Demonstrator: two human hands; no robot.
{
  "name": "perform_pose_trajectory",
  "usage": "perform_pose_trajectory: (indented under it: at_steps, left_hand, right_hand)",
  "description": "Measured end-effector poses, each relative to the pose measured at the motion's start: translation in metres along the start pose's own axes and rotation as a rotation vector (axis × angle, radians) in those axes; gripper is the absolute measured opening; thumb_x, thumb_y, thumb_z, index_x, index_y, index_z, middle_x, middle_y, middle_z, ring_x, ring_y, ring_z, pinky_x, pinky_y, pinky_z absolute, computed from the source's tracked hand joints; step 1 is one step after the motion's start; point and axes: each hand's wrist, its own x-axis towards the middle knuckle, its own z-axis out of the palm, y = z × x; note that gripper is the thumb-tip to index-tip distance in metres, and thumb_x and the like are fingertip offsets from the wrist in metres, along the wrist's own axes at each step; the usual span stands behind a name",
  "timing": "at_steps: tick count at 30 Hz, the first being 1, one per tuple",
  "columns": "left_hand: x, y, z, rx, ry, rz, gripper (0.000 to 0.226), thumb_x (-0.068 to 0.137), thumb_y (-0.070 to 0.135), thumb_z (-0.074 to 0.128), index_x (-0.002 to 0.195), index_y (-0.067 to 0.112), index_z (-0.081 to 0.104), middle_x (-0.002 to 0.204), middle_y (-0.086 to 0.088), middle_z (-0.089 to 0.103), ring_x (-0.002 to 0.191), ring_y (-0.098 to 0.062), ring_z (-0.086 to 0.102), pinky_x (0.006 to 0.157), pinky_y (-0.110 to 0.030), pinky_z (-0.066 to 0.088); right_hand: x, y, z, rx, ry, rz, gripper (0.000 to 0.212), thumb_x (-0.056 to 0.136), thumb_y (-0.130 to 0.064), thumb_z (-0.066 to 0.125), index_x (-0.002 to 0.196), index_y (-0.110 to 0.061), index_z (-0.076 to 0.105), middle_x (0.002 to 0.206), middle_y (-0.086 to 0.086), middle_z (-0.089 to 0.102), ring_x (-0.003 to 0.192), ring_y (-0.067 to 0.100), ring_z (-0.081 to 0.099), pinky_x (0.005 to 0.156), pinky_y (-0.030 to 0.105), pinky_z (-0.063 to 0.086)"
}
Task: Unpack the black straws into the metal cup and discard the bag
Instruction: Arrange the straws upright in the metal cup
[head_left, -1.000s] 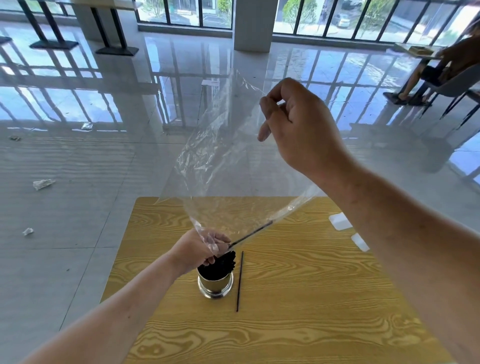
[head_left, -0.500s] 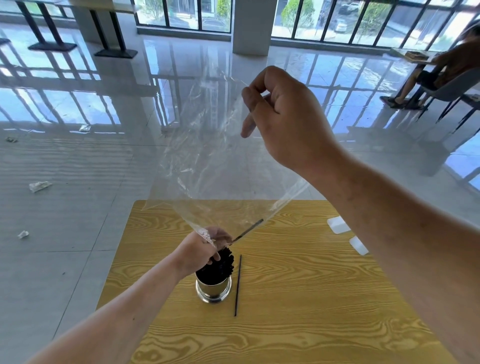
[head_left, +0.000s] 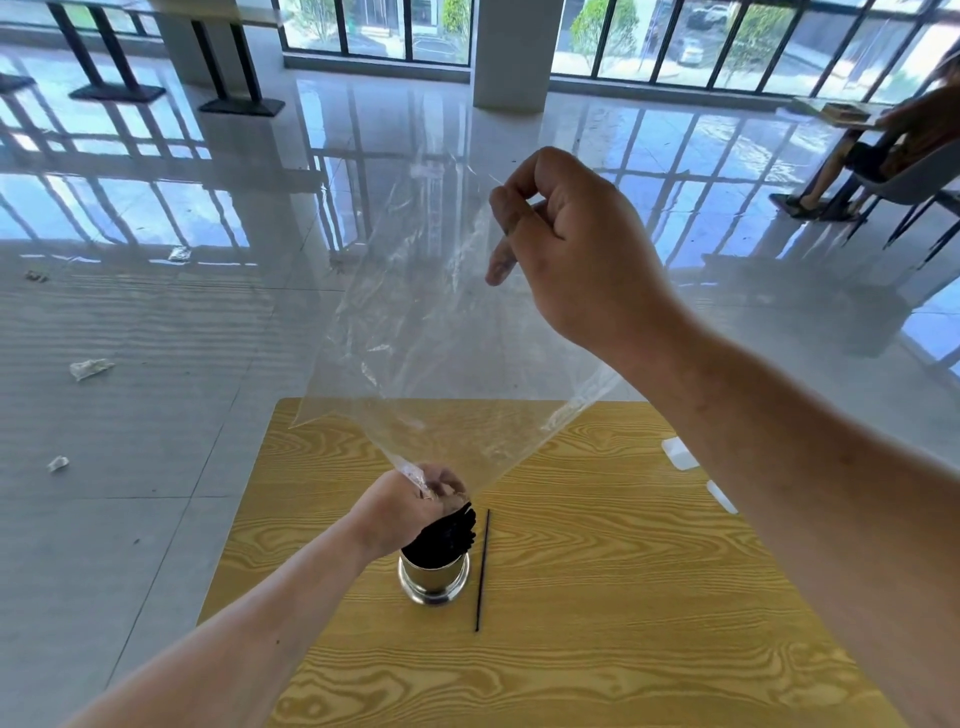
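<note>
Dozens of black straws (head_left: 447, 538) stood packed in the metal cup (head_left: 434, 579), their dark tops fanning just above its rim, right under the left hand (head_left: 410, 512). The cup sat upright on the wooden table (head_left: 597, 623), below and well clear of the raised right hand (head_left: 576, 249). One loose straw (head_left: 482, 570) lay flat on the table just to the right of the cup, apart from it, pointing away from the person.

The clear plastic bag (head_left: 431, 332) stretched between the two hands and looked empty, with nothing dark showing through its film. The left hand was closed around the bag's gathered lower end, directly over the cup's mouth. The right hand, up high, pinched the bag's upper edge between thumb and curled fingers, pulling the plastic taut so it spread wide in the middle.

Beyond the right forearm, two small white pieces (head_left: 680, 453) lay near the table's far right edge. Out to the left of the left arm, several crumpled scraps (head_left: 89, 368) sat scattered on the glossy tiled floor (head_left: 156, 467).
</note>
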Motion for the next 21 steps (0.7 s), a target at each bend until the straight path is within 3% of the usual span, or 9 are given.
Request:
perform_pose_trajectory:
  at_steps: [4,7,11,15,18,21]
  left_hand:
    - [-0.003,-0.009,-0.003,0.022,0.014,-0.01,0.017,0.091,0.026,0.078,0.094,0.043,0.076,0.091,0.011,0.079,0.076,-0.006,0.074,0.07,-0.026,0.054]
    - [-0.004,-0.015,-0.008,0.084,0.048,-0.032,0.022,0.096,0.02,0.071,0.093,0.041,0.075,0.09,0.01,0.078,0.076,-0.008,0.07,0.071,-0.026,0.053]
    - [-0.007,-0.014,-0.013,0.075,0.08,-0.029,0.027,0.099,0.009,0.062,0.094,0.031,0.077,0.082,0.004,0.073,0.071,-0.014,0.063,0.072,-0.034,0.053]
    - [-0.006,-0.008,-0.011,-0.097,0.098,-0.125,0.038,0.092,-0.012,0.047,0.098,0.01,0.077,0.089,-0.007,0.072,0.069,-0.016,0.06,0.068,-0.029,0.049]
    - [-0.005,-0.003,-0.009,-0.215,0.129,-0.152,0.037,0.09,-0.011,0.043,0.099,0.004,0.075,0.089,-0.007,0.071,0.07,-0.018,0.059,0.067,-0.03,0.047]
    - [-0.003,0.003,-0.008,-0.251,0.138,-0.137,0.029,0.084,0.004,0.05,0.097,0.008,0.076,0.085,-0.001,0.073,0.072,-0.016,0.06,0.066,-0.03,0.046]
  right_hand:
    - [-0.006,0.007,0.004,0.002,-0.008,0.018,0.018,0.11,-0.026,0.057,0.093,-0.02,0.056,0.069,-0.003,0.077,0.049,-0.004,0.061,0.047,0.009,0.035]
    - [-0.009,0.014,0.0,0.002,-0.004,0.046,0.02,0.111,-0.026,0.057,0.092,-0.021,0.055,0.07,-0.003,0.078,0.045,-0.005,0.058,0.045,0.008,0.033]
    - [-0.013,0.027,-0.012,-0.019,0.04,0.096,0.019,0.111,-0.028,0.056,0.093,-0.02,0.057,0.069,-0.007,0.078,0.049,-0.003,0.06,0.046,0.011,0.034]
    - [-0.018,0.046,-0.025,0.044,0.098,0.143,0.022,0.11,-0.029,0.055,0.088,-0.025,0.055,0.071,-0.004,0.079,0.041,0.003,0.054,0.046,0.023,0.039]
    - [-0.021,0.067,-0.037,0.118,0.154,0.198,0.02,0.107,-0.035,0.054,0.087,-0.031,0.054,0.072,-0.002,0.08,0.04,0.013,0.047,0.048,0.031,0.038]
    - [-0.028,0.091,-0.048,0.21,0.225,0.286,0.018,0.105,-0.037,0.054,0.088,-0.03,0.055,0.073,0.002,0.08,0.039,0.018,0.043,0.048,0.031,0.034]
